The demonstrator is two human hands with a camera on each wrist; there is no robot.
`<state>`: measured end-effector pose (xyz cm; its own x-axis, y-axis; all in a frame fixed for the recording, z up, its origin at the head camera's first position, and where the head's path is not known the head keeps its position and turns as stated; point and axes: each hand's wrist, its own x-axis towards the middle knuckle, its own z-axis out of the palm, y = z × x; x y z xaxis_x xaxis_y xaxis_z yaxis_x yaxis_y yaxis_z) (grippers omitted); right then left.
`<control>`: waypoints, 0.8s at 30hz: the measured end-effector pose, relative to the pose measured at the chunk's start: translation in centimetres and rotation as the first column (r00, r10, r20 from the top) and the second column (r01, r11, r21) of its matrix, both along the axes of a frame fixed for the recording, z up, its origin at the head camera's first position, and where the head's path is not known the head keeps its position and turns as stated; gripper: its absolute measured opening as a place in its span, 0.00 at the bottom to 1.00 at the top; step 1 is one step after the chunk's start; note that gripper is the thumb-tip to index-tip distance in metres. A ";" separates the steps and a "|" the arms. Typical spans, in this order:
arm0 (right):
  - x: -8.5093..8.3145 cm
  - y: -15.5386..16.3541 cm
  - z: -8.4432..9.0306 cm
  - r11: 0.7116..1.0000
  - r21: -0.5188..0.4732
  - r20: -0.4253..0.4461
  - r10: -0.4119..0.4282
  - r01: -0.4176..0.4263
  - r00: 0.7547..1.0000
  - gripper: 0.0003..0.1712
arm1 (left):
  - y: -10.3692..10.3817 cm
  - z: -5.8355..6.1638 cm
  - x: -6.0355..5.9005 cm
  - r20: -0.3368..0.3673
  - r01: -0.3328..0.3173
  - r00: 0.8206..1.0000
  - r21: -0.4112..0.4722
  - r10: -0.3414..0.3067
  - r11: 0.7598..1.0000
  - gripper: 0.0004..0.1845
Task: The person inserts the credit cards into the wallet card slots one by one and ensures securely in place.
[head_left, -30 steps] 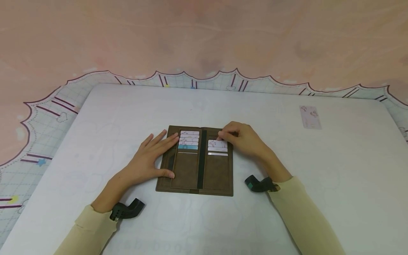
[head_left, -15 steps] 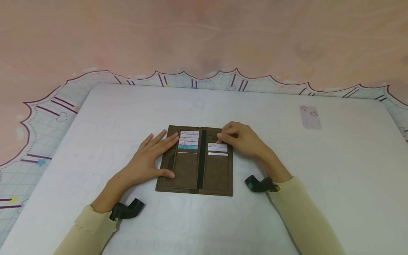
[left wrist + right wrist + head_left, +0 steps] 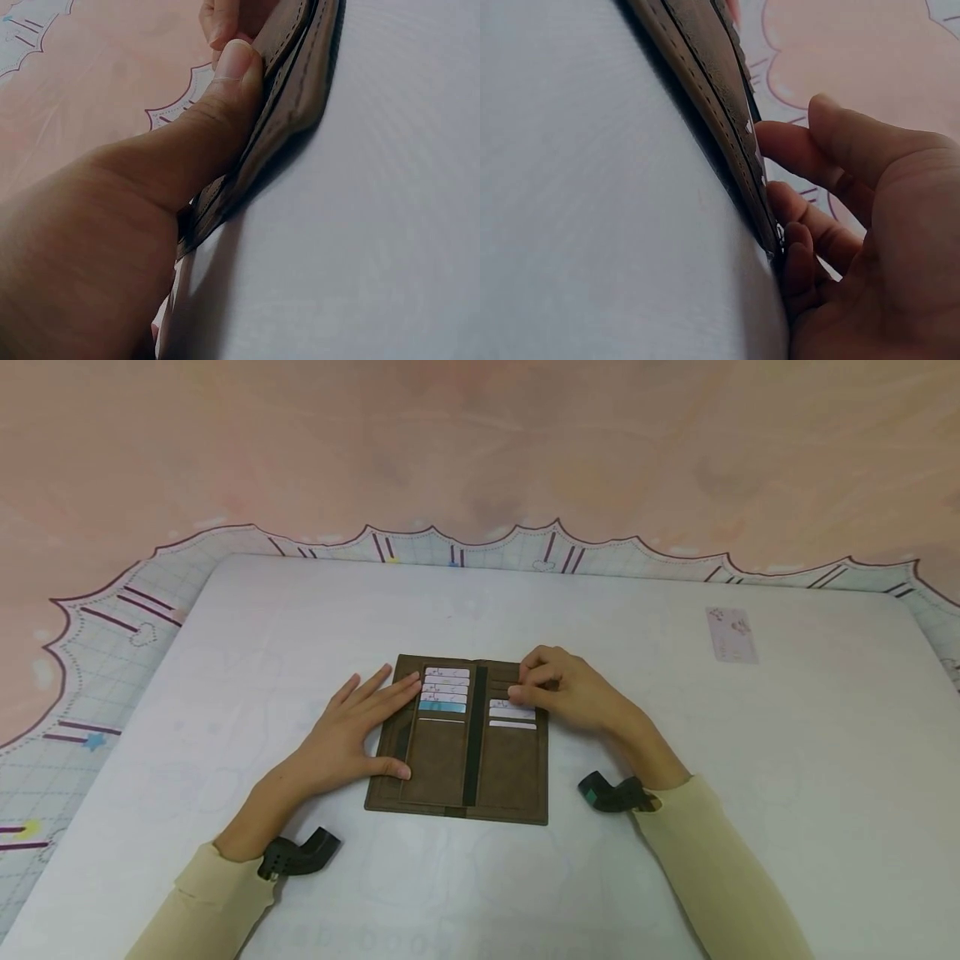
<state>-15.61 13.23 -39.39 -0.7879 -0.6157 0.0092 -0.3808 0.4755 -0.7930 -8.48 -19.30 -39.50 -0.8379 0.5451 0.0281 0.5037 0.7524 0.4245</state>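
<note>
- Open brown wallet [image 3: 459, 739] lying flat mid-bench [image 3: 675, 793].
- Left hand [image 3: 348, 727] pressing the left flap, fingers straight: keep it steady.
- Right hand [image 3: 570, 693] fingertips curled, pinching top card [image 3: 512, 703]; slide straight into slot.

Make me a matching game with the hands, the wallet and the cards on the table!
Things:
1. left hand
2. right hand
3. wallet
4. loose card

Places or states:
A. alone at the table's far right
B. lies open, brown
C. flat on the wallet's left half
D. fingertips on the top card in the wallet's right half

Pairs: 1-C, 2-D, 3-B, 4-A
</note>
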 end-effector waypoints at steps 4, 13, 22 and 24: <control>0.0 0.0 0.1 1.000 -0.002 0.007 0.010 -0.010 1.000 0.14 | 0.0 0.0 0.0 -0.010 0.003 1.000 0.001 -0.003 1.000 0.58; 0.0 -0.1 0.1 1.000 -0.024 0.013 0.009 -0.008 1.000 0.14 | 0.0 0.0 0.0 0.010 -0.018 1.000 0.006 0.018 1.000 0.58; 0.0 0.0 0.2 1.000 -0.010 0.024 -0.009 0.009 1.000 0.13 | 0.1 -0.3 0.0 0.014 -0.047 0.999 -0.007 0.047 0.999 0.59; 0.0 0.1 0.2 1.000 -0.013 0.035 -0.002 0.002 0.999 0.13 | 0.1 -0.4 0.1 0.010 -0.052 0.999 -0.008 0.052 0.999 0.59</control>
